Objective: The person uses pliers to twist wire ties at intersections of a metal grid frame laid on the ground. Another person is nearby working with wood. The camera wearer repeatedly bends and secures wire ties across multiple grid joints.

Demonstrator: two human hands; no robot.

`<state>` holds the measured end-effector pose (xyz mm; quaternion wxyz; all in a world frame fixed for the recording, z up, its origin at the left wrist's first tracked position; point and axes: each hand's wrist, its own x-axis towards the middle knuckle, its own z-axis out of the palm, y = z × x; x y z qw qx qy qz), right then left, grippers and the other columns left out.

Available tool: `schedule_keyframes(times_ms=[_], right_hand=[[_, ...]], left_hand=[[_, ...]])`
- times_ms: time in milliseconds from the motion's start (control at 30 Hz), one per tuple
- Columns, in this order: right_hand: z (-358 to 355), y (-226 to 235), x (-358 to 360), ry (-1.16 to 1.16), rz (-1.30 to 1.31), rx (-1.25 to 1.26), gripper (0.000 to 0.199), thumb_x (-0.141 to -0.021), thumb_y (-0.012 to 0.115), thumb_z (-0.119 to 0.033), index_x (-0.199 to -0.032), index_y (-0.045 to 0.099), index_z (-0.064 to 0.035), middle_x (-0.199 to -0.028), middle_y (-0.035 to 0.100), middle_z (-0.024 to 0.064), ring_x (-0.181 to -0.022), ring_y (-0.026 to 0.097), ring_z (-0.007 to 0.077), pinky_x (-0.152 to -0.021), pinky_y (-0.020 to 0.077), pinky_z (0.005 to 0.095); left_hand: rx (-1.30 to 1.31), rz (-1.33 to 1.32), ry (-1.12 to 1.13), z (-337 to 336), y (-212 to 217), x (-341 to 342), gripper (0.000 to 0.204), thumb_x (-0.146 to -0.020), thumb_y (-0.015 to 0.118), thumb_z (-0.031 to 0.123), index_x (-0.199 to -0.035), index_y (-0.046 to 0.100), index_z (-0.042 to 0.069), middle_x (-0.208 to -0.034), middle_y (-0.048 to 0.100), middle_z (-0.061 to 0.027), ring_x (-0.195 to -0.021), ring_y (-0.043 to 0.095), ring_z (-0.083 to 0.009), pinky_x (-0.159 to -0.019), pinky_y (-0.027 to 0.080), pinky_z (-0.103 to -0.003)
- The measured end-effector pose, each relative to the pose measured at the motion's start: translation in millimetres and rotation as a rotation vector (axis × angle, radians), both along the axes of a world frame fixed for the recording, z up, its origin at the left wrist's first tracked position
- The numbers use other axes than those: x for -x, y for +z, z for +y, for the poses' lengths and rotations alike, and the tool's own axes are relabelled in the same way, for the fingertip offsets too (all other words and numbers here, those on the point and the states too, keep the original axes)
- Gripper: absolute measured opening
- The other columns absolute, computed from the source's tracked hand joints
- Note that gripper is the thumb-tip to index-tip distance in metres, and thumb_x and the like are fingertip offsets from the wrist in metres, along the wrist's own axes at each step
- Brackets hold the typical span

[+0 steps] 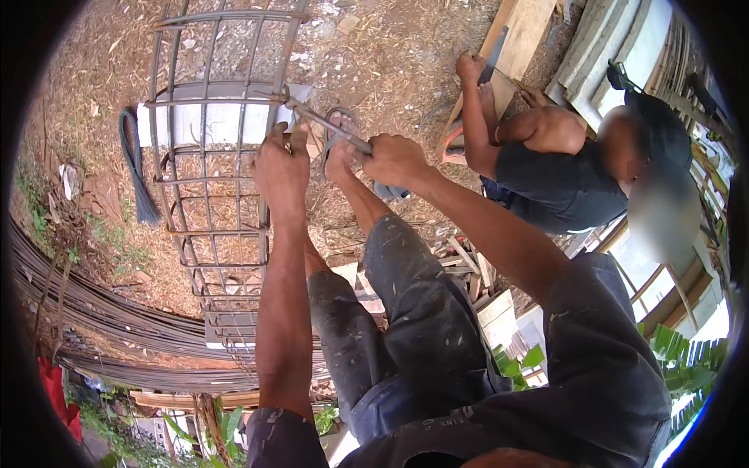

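A long steel rebar cage (pixel 211 179) of straight bars and square stirrups runs from the top of the picture down past my knees. My left hand (pixel 281 168) grips one of its long bars at a stirrup crossing. My right hand (pixel 394 158) is closed around the handle of a thin metal hook tool (pixel 324 125), whose tip reaches the cage joint just above my left hand. My legs in dark, paint-spattered trousers (pixel 406 312) and a sandalled foot (pixel 339 136) lie under the tool.
A bundle of tie wire (pixel 136 168) lies on the dirt left of the cage. Long rebars (pixel 101 312) are stacked at lower left. Another person in a dark shirt (pixel 562 183) crouches at right, handling a wooden plank (pixel 515 43). Boards lean at upper right.
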<state>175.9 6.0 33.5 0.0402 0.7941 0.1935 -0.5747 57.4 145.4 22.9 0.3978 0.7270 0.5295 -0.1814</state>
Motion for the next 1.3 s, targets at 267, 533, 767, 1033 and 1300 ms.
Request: schedule_keyframes(times_ms=[267, 533, 767, 1033, 1300], right_hand=[[-8.5, 6.5, 5.9, -0.599, 0.713, -0.016, 0.037, -0.093, 0.057, -0.034, -0.098, 0.061, 0.0023, -0.081, 0.066, 0.0148, -0.069, 0.063, 0.0279, -0.059, 0.0472, 0.0407], [-66.2, 20.2, 39.7, -0.169, 0.23, -0.259, 0.06, -0.095, 0.053, -0.03, -0.145, 0.033, -0.0053, -0.127, 0.055, 0.0224, -0.109, 0.058, 0.0417, -0.094, 0.0452, 0.0468], [-14.7, -3.2, 56.5, 0.209, -0.399, -0.57, 0.058, -0.086, 0.06, -0.033, -0.139, 0.047, -0.0152, -0.1, 0.06, 0.0125, -0.091, 0.063, 0.0304, -0.08, 0.0471, 0.0451], [129.7, -39.0, 103.2, 0.25, -0.442, -0.757, 0.056, -0.079, 0.069, -0.035, -0.127, 0.053, -0.012, -0.103, 0.056, 0.0099, -0.104, 0.052, 0.0245, -0.092, 0.0353, 0.0421], [125.7, -55.3, 116.2, -0.313, -0.593, -0.673, 0.066, -0.077, 0.072, -0.038, -0.129, 0.049, -0.0041, -0.11, 0.056, 0.0166, -0.112, 0.051, 0.0294, -0.097, 0.0363, 0.0428]], left_hand=[[-0.118, 0.01, -0.239, 0.4, -16.0, -0.4, 0.037, -0.094, 0.052, 0.034, -0.085, 0.069, 0.002, -0.081, 0.065, -0.0264, -0.08, 0.062, -0.0462, -0.072, 0.048, -0.053], [0.697, -0.26, 0.577, -53.0, 8.1, 123.4, 0.019, -0.093, 0.047, 0.009, -0.098, 0.061, -0.004, -0.067, 0.059, -0.0087, -0.06, 0.056, -0.0157, -0.059, 0.045, -0.03], [0.337, -0.242, 0.125, -54.7, 75.7, 174.7, 0.014, -0.084, 0.056, 0.003, -0.092, 0.065, -0.004, -0.087, 0.059, -0.0177, -0.078, 0.06, -0.0319, -0.069, 0.047, -0.037], [0.206, -0.362, 0.276, -49.8, 100.0, 211.8, 0.021, -0.082, 0.051, 0.005, -0.095, 0.065, -0.006, -0.083, 0.062, -0.0202, -0.073, 0.061, -0.033, -0.068, 0.048, -0.038], [0.047, -0.316, 0.485, -50.9, 94.2, 237.4, 0.021, -0.082, 0.057, 0.005, -0.099, 0.067, -0.004, -0.088, 0.056, -0.0154, -0.085, 0.056, -0.0291, -0.076, 0.046, -0.038]])
